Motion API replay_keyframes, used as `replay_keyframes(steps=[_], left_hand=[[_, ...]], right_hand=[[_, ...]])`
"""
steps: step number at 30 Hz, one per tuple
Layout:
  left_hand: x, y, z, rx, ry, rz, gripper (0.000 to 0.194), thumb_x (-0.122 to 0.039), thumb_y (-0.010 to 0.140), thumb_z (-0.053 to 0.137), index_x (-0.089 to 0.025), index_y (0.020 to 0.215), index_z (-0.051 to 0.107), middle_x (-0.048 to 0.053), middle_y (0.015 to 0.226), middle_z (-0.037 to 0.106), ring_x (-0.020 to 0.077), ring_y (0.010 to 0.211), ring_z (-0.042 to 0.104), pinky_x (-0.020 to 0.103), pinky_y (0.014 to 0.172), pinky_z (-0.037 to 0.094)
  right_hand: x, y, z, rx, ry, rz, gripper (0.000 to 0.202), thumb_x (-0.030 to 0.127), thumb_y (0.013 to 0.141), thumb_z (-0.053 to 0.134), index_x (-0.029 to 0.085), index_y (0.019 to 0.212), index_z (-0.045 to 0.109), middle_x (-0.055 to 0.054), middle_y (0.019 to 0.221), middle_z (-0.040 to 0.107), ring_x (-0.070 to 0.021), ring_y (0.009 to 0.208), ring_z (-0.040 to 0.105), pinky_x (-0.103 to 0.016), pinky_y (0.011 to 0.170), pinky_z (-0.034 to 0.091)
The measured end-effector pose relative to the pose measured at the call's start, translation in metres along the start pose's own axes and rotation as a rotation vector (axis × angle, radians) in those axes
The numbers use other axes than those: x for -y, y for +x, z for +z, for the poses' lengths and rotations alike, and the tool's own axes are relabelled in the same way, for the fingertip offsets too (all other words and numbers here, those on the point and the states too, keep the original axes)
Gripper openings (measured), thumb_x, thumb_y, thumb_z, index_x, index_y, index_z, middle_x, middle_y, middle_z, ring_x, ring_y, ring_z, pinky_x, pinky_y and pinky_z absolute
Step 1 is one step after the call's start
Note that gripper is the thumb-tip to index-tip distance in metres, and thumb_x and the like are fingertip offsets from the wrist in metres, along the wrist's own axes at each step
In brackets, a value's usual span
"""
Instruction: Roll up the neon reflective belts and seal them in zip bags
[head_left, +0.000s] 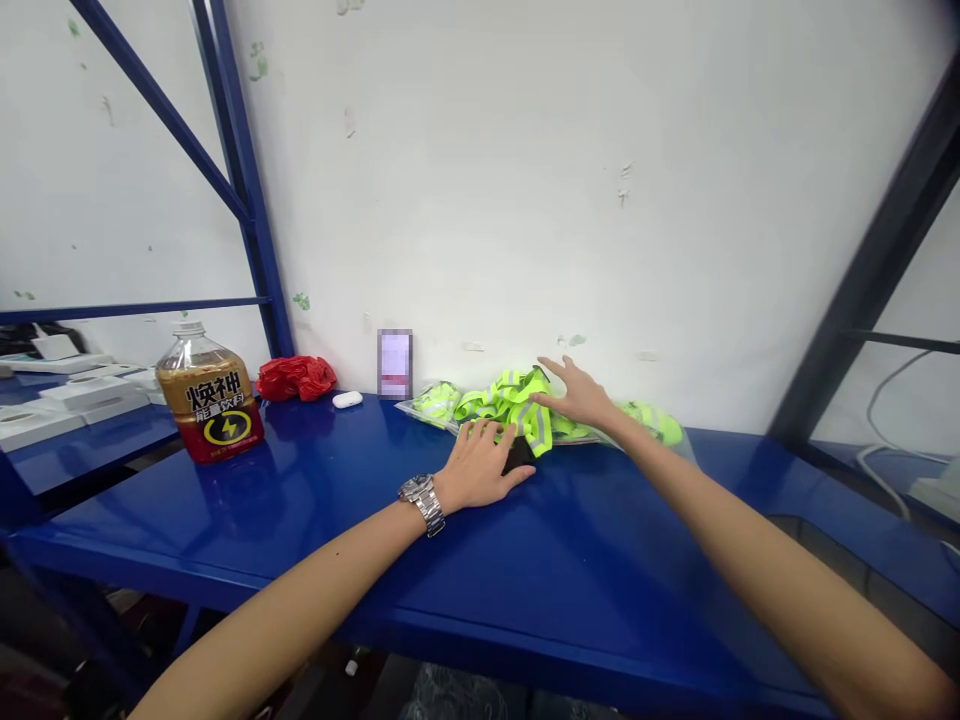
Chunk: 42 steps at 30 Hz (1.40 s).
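Along the back of the bench (570,570), the yellow-green cloth (510,400) lies loose and rumpled, none of it folded flat, with more inside clear plastic (656,422) to the right. The left hand (478,470) rests palm-down over a black object (519,456), grip impossible to tell; the right hand (581,395), fingers spread, holds nothing visible beside the cloth.

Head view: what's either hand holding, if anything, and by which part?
Right hand: nothing, open by the neon fabric. Left hand partly covers a black object; can't tell if it's held.
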<state>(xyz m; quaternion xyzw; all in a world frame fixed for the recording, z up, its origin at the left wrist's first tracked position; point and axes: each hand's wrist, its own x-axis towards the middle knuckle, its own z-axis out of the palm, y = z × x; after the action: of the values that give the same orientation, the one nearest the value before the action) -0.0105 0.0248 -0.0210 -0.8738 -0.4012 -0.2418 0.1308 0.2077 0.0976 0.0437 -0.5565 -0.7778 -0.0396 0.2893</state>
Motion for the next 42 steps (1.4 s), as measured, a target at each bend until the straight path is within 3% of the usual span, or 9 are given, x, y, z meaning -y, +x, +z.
replay_keyframes(steps=[2, 3, 5, 8, 12, 25, 38, 42], left_hand=[[-0.002, -0.002, -0.002, -0.004, 0.004, -0.103, 0.055, -0.055, 0.085, 0.051, -0.011, 0.119, 0.050, 0.018, 0.112, 0.056, 0.0351, 0.108, 0.048, 0.049, 0.093, 0.034], [-0.003, -0.002, -0.003, 0.009, -0.007, -0.147, 0.053, -0.053, 0.083, 0.054, -0.011, 0.116, 0.050, 0.018, 0.109, 0.057, 0.0353, 0.106, 0.049, 0.049, 0.091, 0.035], [-0.003, -0.005, -0.005, 0.036, -0.056, -0.187, 0.053, -0.050, 0.081, 0.058, -0.012, 0.116, 0.048, 0.017, 0.109, 0.058, 0.0350, 0.104, 0.052, 0.049, 0.089, 0.037], [-0.001, -0.013, -0.008, -0.001, -0.134, -0.096, 0.061, -0.044, 0.079, 0.063, -0.014, 0.126, 0.039, 0.016, 0.118, 0.057, 0.0330, 0.109, 0.052, 0.049, 0.094, 0.036], [0.002, -0.026, -0.013, -0.098, -0.157, 0.067, 0.068, -0.040, 0.077, 0.069, -0.016, 0.130, 0.034, 0.015, 0.127, 0.052, 0.0304, 0.113, 0.049, 0.047, 0.098, 0.037], [-0.001, -0.024, -0.017, -0.160, -0.030, 0.343, 0.055, -0.041, 0.086, 0.060, -0.012, 0.127, 0.037, 0.015, 0.114, 0.055, 0.0288, 0.108, 0.048, 0.047, 0.093, 0.043], [-0.003, -0.024, -0.019, -0.142, 0.032, 0.367, 0.055, -0.043, 0.087, 0.057, -0.013, 0.128, 0.036, 0.014, 0.113, 0.057, 0.0292, 0.106, 0.051, 0.048, 0.092, 0.042], [-0.004, -0.024, -0.019, -0.130, -0.002, 0.362, 0.051, -0.041, 0.088, 0.056, -0.014, 0.127, 0.038, 0.014, 0.111, 0.057, 0.0277, 0.101, 0.052, 0.047, 0.089, 0.044]], right_hand=[[0.015, -0.020, 0.000, -0.119, 0.022, -0.128, 0.043, 0.040, 0.087, 0.049, 0.020, 0.125, 0.055, -0.015, 0.129, 0.055, -0.0323, 0.118, 0.051, -0.044, 0.096, 0.037], [0.023, -0.031, 0.001, -0.104, 0.052, -0.205, 0.033, 0.033, 0.088, 0.045, 0.018, 0.112, 0.062, -0.013, 0.114, 0.064, -0.0279, 0.106, 0.057, -0.040, 0.093, 0.040], [0.038, -0.054, 0.003, -0.009, 0.087, -0.358, 0.026, 0.026, 0.089, 0.042, 0.019, 0.096, 0.066, -0.009, 0.092, 0.067, -0.0224, 0.088, 0.061, -0.035, 0.086, 0.043], [0.050, -0.089, 0.009, -0.002, 0.067, -0.483, 0.025, 0.024, 0.084, 0.048, 0.019, 0.103, 0.063, -0.010, 0.098, 0.063, -0.0236, 0.094, 0.056, -0.038, 0.087, 0.043], [0.050, -0.116, 0.017, -0.051, -0.040, -0.502, 0.040, 0.027, 0.076, 0.059, 0.017, 0.115, 0.057, -0.016, 0.121, 0.051, -0.0309, 0.112, 0.045, -0.048, 0.095, 0.039], [0.041, -0.124, 0.024, -0.085, 0.035, -0.489, 0.029, 0.023, 0.078, 0.059, 0.017, 0.106, 0.058, -0.017, 0.127, 0.041, -0.0303, 0.120, 0.043, -0.046, 0.098, 0.043], [0.041, -0.129, 0.027, -0.097, -0.004, -0.418, 0.029, 0.023, 0.078, 0.056, 0.020, 0.107, 0.060, -0.014, 0.117, 0.046, -0.0279, 0.108, 0.049, -0.044, 0.082, 0.050], [0.040, -0.129, 0.026, -0.124, 0.043, -0.429, 0.022, 0.022, 0.076, 0.057, 0.018, 0.097, 0.064, -0.013, 0.110, 0.049, -0.0265, 0.102, 0.052, -0.041, 0.081, 0.050]])
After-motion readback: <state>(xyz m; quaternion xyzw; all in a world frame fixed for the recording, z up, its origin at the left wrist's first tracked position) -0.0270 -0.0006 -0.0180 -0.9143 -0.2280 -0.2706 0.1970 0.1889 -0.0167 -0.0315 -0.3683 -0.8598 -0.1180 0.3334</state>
